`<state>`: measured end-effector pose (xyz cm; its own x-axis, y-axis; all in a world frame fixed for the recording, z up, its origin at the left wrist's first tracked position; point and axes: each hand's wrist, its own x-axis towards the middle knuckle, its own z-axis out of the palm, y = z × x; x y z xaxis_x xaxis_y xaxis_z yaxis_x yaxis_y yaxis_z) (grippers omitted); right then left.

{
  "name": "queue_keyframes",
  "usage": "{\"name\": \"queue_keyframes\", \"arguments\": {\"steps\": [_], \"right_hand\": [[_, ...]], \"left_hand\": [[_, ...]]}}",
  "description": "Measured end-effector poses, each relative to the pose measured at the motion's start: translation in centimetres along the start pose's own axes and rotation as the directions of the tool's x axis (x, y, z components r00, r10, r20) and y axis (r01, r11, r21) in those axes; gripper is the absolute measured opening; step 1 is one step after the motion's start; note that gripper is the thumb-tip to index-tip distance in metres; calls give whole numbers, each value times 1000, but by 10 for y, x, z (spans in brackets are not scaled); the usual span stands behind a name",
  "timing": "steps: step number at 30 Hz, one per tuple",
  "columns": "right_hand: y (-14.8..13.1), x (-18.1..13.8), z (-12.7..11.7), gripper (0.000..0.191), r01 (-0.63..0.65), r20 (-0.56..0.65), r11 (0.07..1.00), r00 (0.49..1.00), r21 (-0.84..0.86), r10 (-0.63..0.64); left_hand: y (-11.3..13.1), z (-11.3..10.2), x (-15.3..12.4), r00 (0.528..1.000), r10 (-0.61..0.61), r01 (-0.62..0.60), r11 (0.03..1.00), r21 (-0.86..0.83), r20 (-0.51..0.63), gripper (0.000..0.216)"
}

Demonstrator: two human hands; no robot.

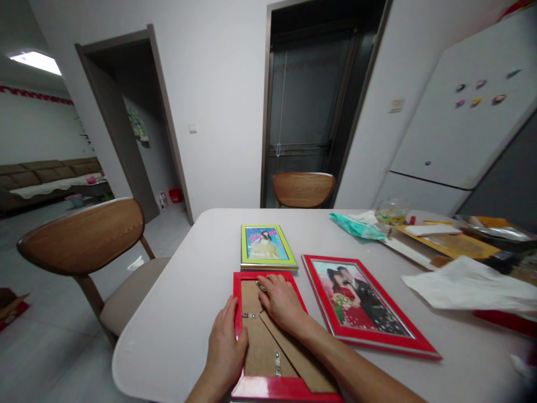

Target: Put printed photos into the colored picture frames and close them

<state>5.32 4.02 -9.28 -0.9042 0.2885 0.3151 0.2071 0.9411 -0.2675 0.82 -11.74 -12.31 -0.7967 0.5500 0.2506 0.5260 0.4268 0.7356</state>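
A red picture frame [272, 388] lies face down at the table's near edge, showing its brown backing board [255, 352] and a fold-out stand [293, 352]. Small metal clips [277, 362] sit along the board's edges. My left hand [224, 344] grips the frame's left side, thumb over the rim. Across the upper part of the back reaches my right hand [280, 299], its bent fingers closed at a metal clip by the top edge; they partly cover it. Just beyond lies a yellow-green framed photo [266, 244], face up. To the right is a larger red framed photo [356, 302].
The white table [176, 336] also carries a teal wrapper [356, 226], a glass bowl [392, 212], a yellow envelope [453, 242] and crumpled white paper [470, 285] on the right. Wooden chairs stand at the left [84, 235] and far side [304, 189].
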Motion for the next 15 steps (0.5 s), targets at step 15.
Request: {"name": "queue_keyframes", "arguments": {"steps": [15], "right_hand": [[-22, -12, -10, 17, 142, 110, 950, 978, 277, -178]], "left_hand": [[-1, 0, -1, 1000, 14, -14, 1000, -24, -8, 49]]}}
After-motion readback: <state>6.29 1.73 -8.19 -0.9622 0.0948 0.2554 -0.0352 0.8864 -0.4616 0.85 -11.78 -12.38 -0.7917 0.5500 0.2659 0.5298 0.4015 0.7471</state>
